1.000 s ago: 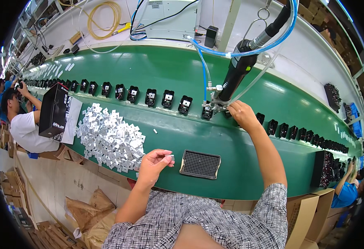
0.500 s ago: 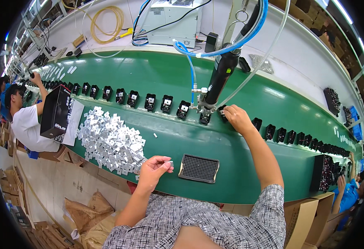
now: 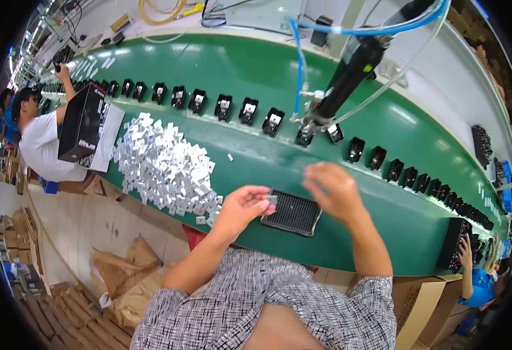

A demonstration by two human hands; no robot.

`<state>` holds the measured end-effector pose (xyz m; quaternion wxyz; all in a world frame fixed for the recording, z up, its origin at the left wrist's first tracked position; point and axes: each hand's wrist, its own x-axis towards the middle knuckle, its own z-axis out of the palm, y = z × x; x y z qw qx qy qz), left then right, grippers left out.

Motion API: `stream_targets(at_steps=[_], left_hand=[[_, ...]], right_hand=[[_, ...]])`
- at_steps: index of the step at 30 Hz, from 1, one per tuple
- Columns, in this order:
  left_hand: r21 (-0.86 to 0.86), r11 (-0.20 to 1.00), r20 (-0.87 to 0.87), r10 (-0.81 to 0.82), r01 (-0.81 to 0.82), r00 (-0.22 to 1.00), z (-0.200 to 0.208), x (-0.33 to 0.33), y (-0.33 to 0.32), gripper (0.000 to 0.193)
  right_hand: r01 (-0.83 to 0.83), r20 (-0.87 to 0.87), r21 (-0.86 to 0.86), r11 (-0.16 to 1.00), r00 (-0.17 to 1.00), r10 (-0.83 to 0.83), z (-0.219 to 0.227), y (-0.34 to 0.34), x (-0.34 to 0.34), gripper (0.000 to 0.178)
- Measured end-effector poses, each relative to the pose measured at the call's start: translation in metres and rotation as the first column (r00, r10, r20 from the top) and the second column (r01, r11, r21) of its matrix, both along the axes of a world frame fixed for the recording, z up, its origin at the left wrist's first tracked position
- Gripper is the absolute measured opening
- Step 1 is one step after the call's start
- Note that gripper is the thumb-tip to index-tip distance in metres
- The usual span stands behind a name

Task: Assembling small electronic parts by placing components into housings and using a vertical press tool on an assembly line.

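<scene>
My left hand pinches a small grey metal plate above the left edge of a black tray dotted with small holes. My right hand hovers past the tray's far right corner. It is smeared by motion, so its fingers and anything in them cannot be made out. Left of my left hand spreads a big heap of silvery square plates. Beyond both hands, black housings stand in a long row, several with a silvery plate inside. A black pneumatic screwdriver leans over one housing.
A black box stands left of the heap, near a person in a white shirt. Blue hoses run to the screwdriver. On the right are another black box, a person in blue and an open carton.
My right hand has let go of a housing beside the screwdriver and pulled back towards me. My left hand, still pinching the plate, has come to the tray's edge. The view has shifted.
</scene>
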<state>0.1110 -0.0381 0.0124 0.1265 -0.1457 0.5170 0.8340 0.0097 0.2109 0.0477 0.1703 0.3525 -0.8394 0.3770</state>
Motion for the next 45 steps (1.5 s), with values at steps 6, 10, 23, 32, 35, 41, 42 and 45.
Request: stream_targets(at_steps=[6, 10, 23, 32, 35, 41, 42, 45], left_hand=[[0.079, 0.992, 0.011, -0.097, 0.096, 0.995, -0.007, -0.016, 0.017, 0.035], [0.024, 0.995, -0.015, -0.100, 0.101, 0.995, -0.004, -0.016, 0.024, 0.038], [-0.258, 0.966, -0.080, 0.007, -0.027, 0.997, 0.011, 0.028, -0.043, 0.034], [-0.900, 0.276, -0.410, -0.268, -0.339, 0.872, 0.000, 0.061, -0.080, 0.026], [-0.912, 0.214, -0.396, -0.243, -0.349, 0.886, -0.003, 0.067, -0.089, 0.024], [-0.923, 0.118, -0.386, -0.314, -0.367, 0.868, -0.017, 0.064, -0.097, 0.024], [-0.925, 0.105, -0.378, -0.305, -0.364, 0.874, -0.021, 0.065, -0.097, 0.024], [-0.950, -0.003, -0.291, -0.366, -0.314, 0.884, -0.026, 0.070, -0.099, 0.027]], right_hand=[[-0.098, 0.025, 0.083, 0.992, 0.995, 0.096, -0.014, -0.023, 0.045, 0.022], [-0.070, -0.055, 0.143, 0.987, 0.995, 0.078, -0.017, -0.017, 0.051, 0.022], [0.334, -0.068, 0.389, 0.859, 0.940, -0.335, -0.035, 0.077, 0.024, 0.020], [0.367, 0.057, 0.427, 0.826, 0.901, -0.430, -0.056, 0.089, 0.048, 0.023], [0.367, 0.061, 0.348, 0.863, 0.910, -0.411, -0.057, 0.081, 0.048, 0.024], [0.326, 0.086, 0.334, 0.884, 0.924, -0.373, -0.055, 0.089, 0.048, 0.022], [0.322, 0.077, 0.328, 0.888, 0.928, -0.365, -0.055, 0.089, 0.048, 0.022], [0.323, 0.061, 0.319, 0.891, 0.931, -0.360, -0.057, 0.091, 0.046, 0.021]])
